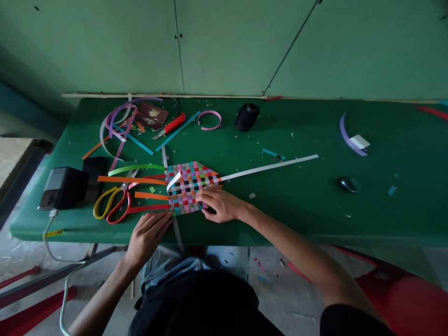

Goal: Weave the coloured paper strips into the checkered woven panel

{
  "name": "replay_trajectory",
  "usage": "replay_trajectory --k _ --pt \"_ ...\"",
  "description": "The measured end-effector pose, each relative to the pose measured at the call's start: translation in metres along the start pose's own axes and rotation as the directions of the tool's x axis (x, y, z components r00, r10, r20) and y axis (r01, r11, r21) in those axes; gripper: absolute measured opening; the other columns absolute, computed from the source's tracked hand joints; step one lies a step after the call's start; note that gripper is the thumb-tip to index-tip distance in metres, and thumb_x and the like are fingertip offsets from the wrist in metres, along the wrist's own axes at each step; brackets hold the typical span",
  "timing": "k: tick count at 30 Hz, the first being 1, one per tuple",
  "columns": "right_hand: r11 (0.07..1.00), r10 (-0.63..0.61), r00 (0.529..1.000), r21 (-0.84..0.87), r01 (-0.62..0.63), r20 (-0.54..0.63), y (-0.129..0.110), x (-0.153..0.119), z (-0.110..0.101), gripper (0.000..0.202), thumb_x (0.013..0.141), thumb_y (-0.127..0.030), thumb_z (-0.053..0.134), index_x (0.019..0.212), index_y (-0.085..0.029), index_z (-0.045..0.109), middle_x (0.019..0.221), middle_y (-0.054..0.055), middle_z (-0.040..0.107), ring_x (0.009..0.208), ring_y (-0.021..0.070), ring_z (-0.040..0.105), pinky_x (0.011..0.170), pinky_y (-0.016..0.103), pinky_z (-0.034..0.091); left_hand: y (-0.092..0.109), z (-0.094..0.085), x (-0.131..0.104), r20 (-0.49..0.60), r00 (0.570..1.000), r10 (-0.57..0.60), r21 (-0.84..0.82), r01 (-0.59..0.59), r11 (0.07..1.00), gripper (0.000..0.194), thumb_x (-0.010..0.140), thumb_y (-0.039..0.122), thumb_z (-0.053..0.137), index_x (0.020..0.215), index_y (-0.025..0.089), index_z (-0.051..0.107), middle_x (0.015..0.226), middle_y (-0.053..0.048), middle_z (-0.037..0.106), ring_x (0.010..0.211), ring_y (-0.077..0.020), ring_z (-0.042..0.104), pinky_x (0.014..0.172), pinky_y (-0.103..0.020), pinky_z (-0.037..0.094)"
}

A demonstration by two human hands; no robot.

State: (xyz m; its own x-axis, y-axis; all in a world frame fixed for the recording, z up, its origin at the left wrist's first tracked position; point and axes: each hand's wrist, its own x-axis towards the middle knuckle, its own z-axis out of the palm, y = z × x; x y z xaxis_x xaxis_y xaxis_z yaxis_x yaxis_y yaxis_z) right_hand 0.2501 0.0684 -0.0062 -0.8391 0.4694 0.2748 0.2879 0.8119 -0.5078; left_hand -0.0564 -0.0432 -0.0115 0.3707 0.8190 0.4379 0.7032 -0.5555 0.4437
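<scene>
A woven piece of many-coloured strips (185, 189) lies flat on the green table. Loose orange, green and red strips stick out from its left side, and a long white strip (273, 167) runs out to the right. My right hand (219, 203) rests on the lower right part of the weave, fingers bent; whether it pinches anything is hidden. My left hand (149, 231) lies at the lower left corner by the table's front edge, its fingers stretched out. Left of the weave are scissors with yellow and red handles (122, 200), partly under the strips.
A black box with a cable (63, 188) stands at the left. Behind the weave are a red-handled cutter (174, 123), a pink ring (209, 120), a black spool (247, 117) and curled strips. A dark oval object (349, 184) lies at the right.
</scene>
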Motion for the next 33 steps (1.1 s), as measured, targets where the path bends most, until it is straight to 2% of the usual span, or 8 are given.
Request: replay_trajectory --k 7,15,23,25,28,30,31,33 --pt "0.995 0.096 0.985 0.024 -0.094 -0.141 -0.007 -0.019 0.006 0.029 0.102 -0.026 0.063 0.129 -0.017 0.060 0.127 0.014 0.065 0.122 0.0268 0.062 0.106 0.047 0.055 0.006 0.010 0.010 -0.086 0.994 -0.072 -0.066 0.066 0.996 0.037 0.096 0.009 0.070 0.128 0.027 0.075 0.112 -0.004 0.078 0.098 -0.0193 0.073 0.091 -0.035 0.061" --pt "0.985 0.151 0.978 0.103 -0.137 -0.145 -0.005 -0.021 0.007 0.031 0.102 -0.026 0.064 0.132 -0.019 0.062 0.131 0.013 0.063 0.127 0.0258 0.062 0.112 0.047 0.056 0.001 0.000 0.016 0.062 0.998 -0.030 -0.056 0.034 0.998 0.026 0.101 0.015 0.064 0.123 0.023 0.076 0.115 -0.007 0.076 0.101 -0.0193 0.072 0.092 -0.032 0.062" --pt "0.989 0.139 0.982 0.070 -0.131 -0.130 -0.007 -0.020 0.006 0.034 0.103 -0.026 0.063 0.136 -0.018 0.063 0.133 0.014 0.064 0.128 0.0259 0.061 0.112 0.049 0.056 -0.001 -0.010 0.028 0.246 0.969 0.023 -0.008 -0.022 1.000 0.032 0.106 0.015 0.050 0.123 0.021 0.076 0.117 -0.011 0.074 0.102 -0.0209 0.073 0.088 -0.033 0.064" --pt "0.991 0.127 0.984 0.046 -0.122 -0.128 -0.008 -0.019 0.005 0.033 0.103 -0.028 0.063 0.134 -0.016 0.064 0.132 0.014 0.064 0.127 0.0259 0.061 0.112 0.048 0.055 0.002 -0.008 0.029 0.230 0.973 -0.012 -0.018 0.016 1.000 0.031 0.105 0.016 0.051 0.122 0.023 0.076 0.116 -0.009 0.075 0.102 -0.0205 0.073 0.089 -0.033 0.063" --pt "0.992 0.122 0.984 -0.002 -0.123 -0.129 -0.017 -0.023 0.006 0.036 0.104 -0.033 0.063 0.136 -0.016 0.064 0.131 0.014 0.066 0.126 0.0261 0.061 0.111 0.048 0.055 0.016 -0.005 0.021 0.062 0.985 -0.161 -0.035 0.163 0.986 0.024 0.103 0.026 0.061 0.122 0.024 0.076 0.112 -0.007 0.076 0.097 -0.0199 0.074 0.090 -0.032 0.062" --pt "0.992 0.117 0.987 -0.039 -0.123 -0.114 -0.028 -0.030 0.008 0.048 0.102 -0.043 0.067 0.141 -0.015 0.062 0.133 0.015 0.067 0.126 0.0276 0.061 0.110 0.049 0.055 0.030 -0.007 0.007 -0.042 0.944 -0.326 -0.059 0.323 0.944 0.025 0.100 0.033 0.067 0.121 0.024 0.076 0.103 -0.006 0.077 0.081 -0.0170 0.072 0.080 -0.028 0.061" --pt "0.991 0.112 0.989 -0.061 -0.118 -0.098 -0.034 -0.034 0.009 0.057 0.099 -0.050 0.070 0.142 -0.015 0.061 0.134 0.015 0.067 0.126 0.0290 0.061 0.110 0.050 0.055 0.037 -0.008 -0.001 -0.046 0.902 -0.429 -0.082 0.425 0.902 0.023 0.099 0.036 0.067 0.116 0.024 0.077 0.093 -0.004 0.077 0.072 -0.0154 0.070 0.074 -0.026 0.059" --pt "0.989 0.096 0.993 -0.106 -0.103 -0.068 -0.047 -0.045 0.012 0.070 0.093 -0.059 0.073 0.145 -0.014 0.059 0.135 0.015 0.068 0.125 0.0315 0.060 0.109 0.052 0.054 0.049 -0.013 -0.018 0.078 0.769 -0.634 -0.120 0.639 0.760 0.023 0.098 0.043 0.066 0.099 0.023 0.078 0.073 -0.001 0.073 0.060 -0.0147 0.065 0.062 -0.024 0.054"
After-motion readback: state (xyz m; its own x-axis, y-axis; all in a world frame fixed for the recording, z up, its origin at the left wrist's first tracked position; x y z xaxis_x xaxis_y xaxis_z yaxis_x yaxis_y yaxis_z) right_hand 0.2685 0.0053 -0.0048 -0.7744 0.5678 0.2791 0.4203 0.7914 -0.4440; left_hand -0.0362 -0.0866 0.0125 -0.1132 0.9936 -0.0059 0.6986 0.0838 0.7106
